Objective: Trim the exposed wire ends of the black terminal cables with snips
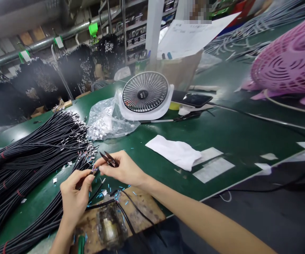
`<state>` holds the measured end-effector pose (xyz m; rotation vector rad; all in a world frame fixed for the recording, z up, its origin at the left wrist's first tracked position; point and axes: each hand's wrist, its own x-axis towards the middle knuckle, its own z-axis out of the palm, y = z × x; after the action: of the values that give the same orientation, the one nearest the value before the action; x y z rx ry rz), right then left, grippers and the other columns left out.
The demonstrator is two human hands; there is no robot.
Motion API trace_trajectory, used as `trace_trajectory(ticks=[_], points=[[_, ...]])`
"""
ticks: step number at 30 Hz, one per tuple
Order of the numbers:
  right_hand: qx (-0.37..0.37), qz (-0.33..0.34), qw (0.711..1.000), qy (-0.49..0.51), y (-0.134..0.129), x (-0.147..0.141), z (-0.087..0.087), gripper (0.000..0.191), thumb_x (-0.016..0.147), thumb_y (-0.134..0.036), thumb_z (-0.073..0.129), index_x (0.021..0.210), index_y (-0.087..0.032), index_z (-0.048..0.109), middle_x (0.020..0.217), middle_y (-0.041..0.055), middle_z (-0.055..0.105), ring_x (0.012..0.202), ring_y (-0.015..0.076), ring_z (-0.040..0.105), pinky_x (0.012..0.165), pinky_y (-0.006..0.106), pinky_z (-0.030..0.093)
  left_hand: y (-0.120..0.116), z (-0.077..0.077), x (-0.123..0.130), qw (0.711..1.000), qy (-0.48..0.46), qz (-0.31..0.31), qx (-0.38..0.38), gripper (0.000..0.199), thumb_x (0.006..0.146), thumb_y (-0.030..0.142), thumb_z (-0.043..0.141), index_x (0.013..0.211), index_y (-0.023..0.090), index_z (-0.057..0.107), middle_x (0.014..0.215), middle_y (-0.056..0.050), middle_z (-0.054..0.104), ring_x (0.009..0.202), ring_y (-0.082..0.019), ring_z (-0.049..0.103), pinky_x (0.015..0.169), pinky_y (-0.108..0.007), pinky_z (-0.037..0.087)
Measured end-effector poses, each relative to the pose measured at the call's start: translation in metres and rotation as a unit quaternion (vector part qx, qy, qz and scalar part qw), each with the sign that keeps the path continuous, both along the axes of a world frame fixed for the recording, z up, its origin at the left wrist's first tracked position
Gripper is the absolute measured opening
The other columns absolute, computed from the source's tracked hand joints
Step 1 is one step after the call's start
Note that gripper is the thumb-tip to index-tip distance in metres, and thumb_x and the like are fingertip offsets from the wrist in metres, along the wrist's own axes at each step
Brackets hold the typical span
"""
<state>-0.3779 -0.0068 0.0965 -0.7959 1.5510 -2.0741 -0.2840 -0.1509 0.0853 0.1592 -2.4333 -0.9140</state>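
My left hand (74,192) is closed in a pinch on the end of a black cable, whose thin coloured wires (94,170) show between my fingertips. My right hand (123,168) grips black tweezers (109,158), their tips pointing up and to the left. Its thumb and forefinger meet at the same coloured wires, close to my left fingertips. To the left, bundles of black cables (36,151) lie with their stripped ends toward my hands. Below my hands is a worn wooden board (144,208) with a taped metal block (110,225) and bits of blue wire.
A small fan (144,95) stands beyond my hands, beside a clear plastic bag (105,120). Behind it lies a phone (192,98). A white cloth (173,151) rests on the green table (237,130). At the right is a pink plastic basket (290,60).
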Motion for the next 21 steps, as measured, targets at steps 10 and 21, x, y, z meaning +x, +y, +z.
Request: trace_trajectory(ticks=[10, 21], points=[[-0.008, -0.114, 0.94, 0.32, -0.005, 0.002, -0.026, 0.011, 0.072, -0.014, 0.06, 0.075, -0.014, 0.07, 0.066, 0.0011, 0.064, 0.056, 0.0081, 0.052, 0.056, 0.019, 0.041, 0.002, -0.001, 0.0, 0.993, -0.021, 0.001, 0.12, 0.012, 0.076, 0.027, 0.062, 0.076, 0.016, 0.069, 0.058, 0.0, 0.062, 0.048, -0.011, 0.054, 0.044, -0.02, 0.04], [-0.004, -0.011, 1.0, 0.019, -0.004, 0.003, -0.008, 0.015, 0.067, -0.025, 0.064, 0.069, -0.01, 0.068, 0.052, -0.0028, 0.05, 0.046, 0.0039, 0.037, 0.044, 0.016, 0.032, 0.001, -0.002, 0.0, 0.986, -0.038, -0.032, 0.157, 0.013, 0.073, 0.027, 0.065, 0.072, 0.015, 0.07, 0.056, -0.001, 0.061, 0.048, -0.011, 0.052, 0.041, -0.018, 0.037]])
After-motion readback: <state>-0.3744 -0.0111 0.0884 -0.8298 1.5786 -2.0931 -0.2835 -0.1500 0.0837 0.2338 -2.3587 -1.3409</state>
